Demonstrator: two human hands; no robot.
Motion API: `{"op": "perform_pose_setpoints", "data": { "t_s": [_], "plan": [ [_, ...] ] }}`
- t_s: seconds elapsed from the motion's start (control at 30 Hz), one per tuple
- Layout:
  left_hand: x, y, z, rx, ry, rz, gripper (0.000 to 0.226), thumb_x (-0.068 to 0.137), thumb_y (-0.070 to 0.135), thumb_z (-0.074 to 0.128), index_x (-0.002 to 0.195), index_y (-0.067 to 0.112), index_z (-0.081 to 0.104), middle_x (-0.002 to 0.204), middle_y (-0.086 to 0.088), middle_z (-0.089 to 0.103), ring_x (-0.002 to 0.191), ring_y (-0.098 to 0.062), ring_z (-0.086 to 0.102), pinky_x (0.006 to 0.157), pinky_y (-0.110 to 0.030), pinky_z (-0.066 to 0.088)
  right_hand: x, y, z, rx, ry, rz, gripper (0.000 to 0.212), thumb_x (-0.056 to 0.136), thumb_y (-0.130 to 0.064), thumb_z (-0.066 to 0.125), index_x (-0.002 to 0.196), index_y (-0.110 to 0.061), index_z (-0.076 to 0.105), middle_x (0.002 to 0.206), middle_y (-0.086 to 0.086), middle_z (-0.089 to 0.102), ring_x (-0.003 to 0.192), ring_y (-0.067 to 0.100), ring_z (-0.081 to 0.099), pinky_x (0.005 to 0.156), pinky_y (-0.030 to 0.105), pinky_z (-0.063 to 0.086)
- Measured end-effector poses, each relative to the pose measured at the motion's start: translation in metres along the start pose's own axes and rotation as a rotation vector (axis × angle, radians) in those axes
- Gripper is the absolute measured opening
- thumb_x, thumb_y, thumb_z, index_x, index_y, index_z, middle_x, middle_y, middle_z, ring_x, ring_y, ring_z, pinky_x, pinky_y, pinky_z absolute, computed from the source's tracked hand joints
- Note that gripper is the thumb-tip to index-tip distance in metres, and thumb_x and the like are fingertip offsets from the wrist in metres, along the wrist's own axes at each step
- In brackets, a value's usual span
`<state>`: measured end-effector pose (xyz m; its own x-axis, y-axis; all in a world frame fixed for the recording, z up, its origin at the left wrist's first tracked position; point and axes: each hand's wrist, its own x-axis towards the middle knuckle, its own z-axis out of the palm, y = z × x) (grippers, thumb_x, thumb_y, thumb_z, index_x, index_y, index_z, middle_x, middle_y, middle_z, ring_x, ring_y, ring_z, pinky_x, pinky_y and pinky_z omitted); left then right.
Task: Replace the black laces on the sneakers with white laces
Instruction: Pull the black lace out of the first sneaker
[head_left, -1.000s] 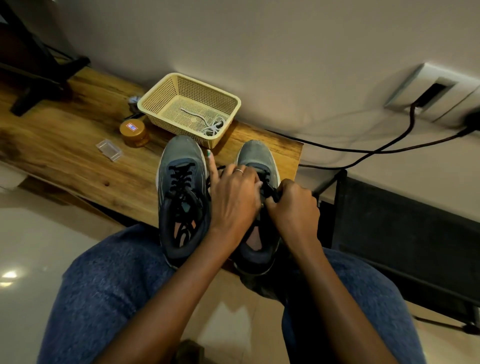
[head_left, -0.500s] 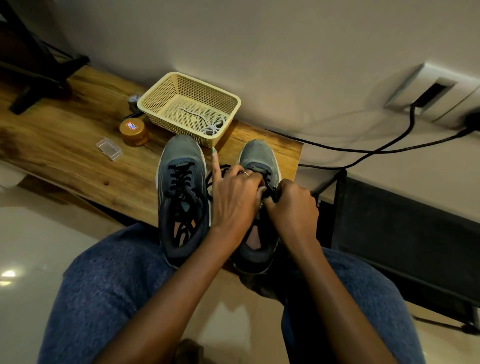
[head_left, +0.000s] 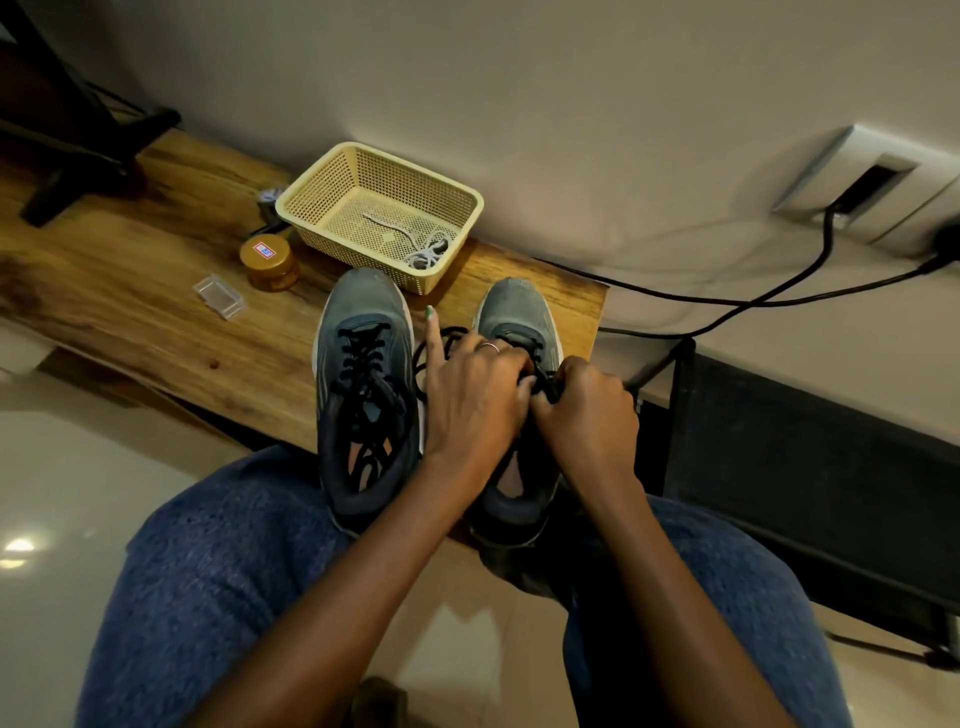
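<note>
both hands, left hand (head_left: 475, 400) and right hand (head_left: 587, 415), pinch the black lace (head_left: 543, 382) over the right sneaker (head_left: 519, 317) on the wooden bench (head_left: 156, 322), white laces (head_left: 428, 249) in the basket (head_left: 311, 202).

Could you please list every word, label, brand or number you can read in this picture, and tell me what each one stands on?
No text here can be read.
Amber jar: a red and blue sticker on its lid, its marks too blurred to read.
Left sneaker and right sneaker: no brand or logo shows.
Basket, clear plastic box and wall socket: no print visible.
</note>
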<state>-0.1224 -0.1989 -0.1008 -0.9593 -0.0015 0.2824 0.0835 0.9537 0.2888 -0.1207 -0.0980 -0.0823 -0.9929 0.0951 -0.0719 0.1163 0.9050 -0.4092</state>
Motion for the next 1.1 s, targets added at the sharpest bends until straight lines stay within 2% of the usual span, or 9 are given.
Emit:
{"op": "perform_pose_setpoints", "data": {
  "t_s": [0.17, 0.23, 0.33, 0.43, 0.6, 0.73, 0.83, 0.93, 1.1],
  "plan": [
    [-0.0019, 0.0005, 0.0037, -0.010, 0.032, -0.054, 0.013, 0.089, 0.031, 0.061, 0.092, 0.020, 0.068, 0.090, 0.002, 0.068, 0.093, -0.019, 0.062, 0.116, -0.053, 0.017, -0.0003, 0.0003, 0.0002, 0.003, 0.000, 0.000, 0.017, 0.089, -0.025, 0.056, 0.090, -0.008, 0.055, 0.088, 0.012, 0.063, 0.083, 0.034, 0.060, 0.060, 0.032, 0.037],
    [-0.0021, 0.0002, 0.0027, -0.080, 0.057, -0.120, 0.010, 0.090, 0.026, 0.060, 0.092, 0.018, 0.066, 0.092, 0.000, 0.067, 0.092, -0.020, 0.063, 0.115, -0.052, 0.018, 0.0003, 0.0002, 0.0004, 0.011, 0.003, 0.002, 0.017, 0.088, -0.024, 0.057, 0.092, -0.008, 0.056, 0.089, 0.013, 0.064, 0.084, 0.034, 0.061, 0.062, 0.033, 0.042],
    [-0.0032, 0.0013, 0.0010, -0.202, 0.038, -0.228, 0.010, 0.091, 0.025, 0.057, 0.096, 0.019, 0.063, 0.095, 0.000, 0.067, 0.096, -0.021, 0.062, 0.113, -0.050, 0.024, 0.0010, -0.0005, 0.0004, 0.001, -0.001, 0.004, 0.016, 0.089, -0.022, 0.057, 0.095, -0.007, 0.057, 0.091, 0.013, 0.064, 0.086, 0.035, 0.061, 0.062, 0.032, 0.040],
    [-0.0048, 0.0026, 0.0046, -0.165, 0.034, -0.181, 0.014, 0.091, 0.027, 0.058, 0.102, 0.022, 0.065, 0.099, 0.000, 0.068, 0.101, -0.021, 0.060, 0.109, -0.051, 0.029, 0.0012, -0.0008, 0.0005, -0.013, -0.006, -0.007, 0.016, 0.090, -0.022, 0.055, 0.096, -0.007, 0.056, 0.093, 0.014, 0.064, 0.088, 0.036, 0.061, 0.062, 0.032, 0.037],
    [-0.0041, 0.0005, 0.0064, -0.063, -0.021, -0.089, 0.021, 0.089, 0.039, 0.059, 0.104, 0.028, 0.068, 0.106, 0.008, 0.067, 0.110, -0.016, 0.054, 0.114, -0.053, 0.017, 0.0016, -0.0015, -0.0004, -0.027, -0.015, -0.023, 0.018, 0.091, -0.024, 0.054, 0.096, -0.007, 0.056, 0.094, 0.015, 0.064, 0.089, 0.037, 0.061, 0.061, 0.031, 0.036],
    [-0.0021, 0.0011, 0.0044, -0.125, -0.021, -0.072, 0.016, 0.091, 0.032, 0.059, 0.096, 0.019, 0.067, 0.096, 0.003, 0.068, 0.099, -0.019, 0.058, 0.118, -0.049, 0.010, 0.0015, -0.0010, -0.0003, -0.031, -0.012, -0.010, 0.018, 0.091, -0.024, 0.054, 0.097, -0.007, 0.056, 0.094, 0.014, 0.064, 0.088, 0.035, 0.061, 0.062, 0.033, 0.039],
    [-0.0008, -0.0001, 0.0020, -0.235, 0.072, -0.096, 0.007, 0.088, 0.018, 0.062, 0.088, 0.012, 0.061, 0.080, -0.004, 0.066, 0.079, -0.022, 0.062, 0.118, -0.045, 0.014, 0.0007, 0.0008, -0.0014, -0.035, 0.011, -0.003, 0.016, 0.091, -0.021, 0.054, 0.097, -0.007, 0.056, 0.094, 0.015, 0.064, 0.089, 0.036, 0.061, 0.062, 0.032, 0.038],
    [-0.0013, -0.0004, 0.0020, -0.249, 0.083, -0.105, 0.005, 0.088, 0.015, 0.059, 0.089, 0.011, 0.057, 0.073, -0.004, 0.064, 0.071, -0.022, 0.061, 0.118, -0.044, 0.016, 0.0007, 0.0010, -0.0014, -0.040, 0.012, -0.007, 0.014, 0.090, -0.019, 0.054, 0.095, -0.006, 0.055, 0.094, 0.015, 0.064, 0.089, 0.036, 0.061, 0.062, 0.031, 0.038],
    [-0.0020, 0.0010, 0.0058, -0.172, -0.015, -0.054, 0.014, 0.089, 0.028, 0.061, 0.097, 0.017, 0.065, 0.098, -0.001, 0.067, 0.096, -0.021, 0.060, 0.119, -0.043, 0.010, 0.0012, 0.0011, -0.0009, -0.033, 0.002, -0.008, 0.018, 0.091, -0.024, 0.055, 0.094, -0.007, 0.055, 0.094, 0.015, 0.064, 0.088, 0.036, 0.061, 0.063, 0.033, 0.040]
  ]
}}
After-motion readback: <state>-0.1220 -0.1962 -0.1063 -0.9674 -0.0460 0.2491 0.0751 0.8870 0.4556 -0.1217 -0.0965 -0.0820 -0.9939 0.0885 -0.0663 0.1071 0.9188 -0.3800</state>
